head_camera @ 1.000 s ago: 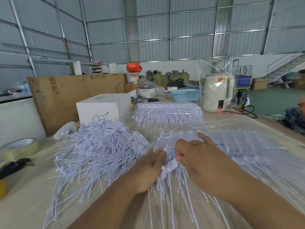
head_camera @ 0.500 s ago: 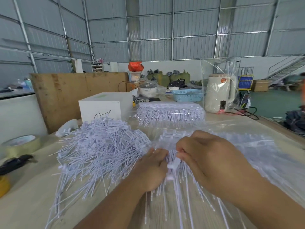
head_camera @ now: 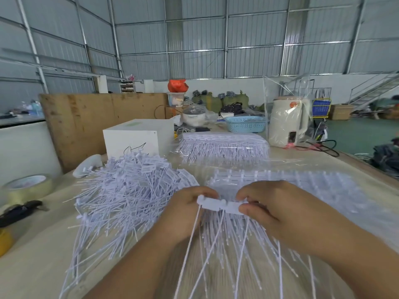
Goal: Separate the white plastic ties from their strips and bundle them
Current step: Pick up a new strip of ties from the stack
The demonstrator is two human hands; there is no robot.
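While both hands (head_camera: 216, 212) pinch ties (head_camera: 220, 205), labels stay unreadable.

Views: one only, head-worn; nothing shared with another view
Position: above the near edge of the table (head_camera: 32, 266); close over the left hand (head_camera: 183, 214) and right hand (head_camera: 287, 214)
Facing: forward and down; far wall beyond the table
Lens: wide-angle; edges bowed

two bare hands: left hand (head_camera: 185, 214), right hand (head_camera: 287, 214); one white cardboard box (head_camera: 138, 137); one blue perforated plastic basket (head_camera: 246, 124); one cream electric kettle (head_camera: 288, 124); one clear tape roll (head_camera: 28, 186).
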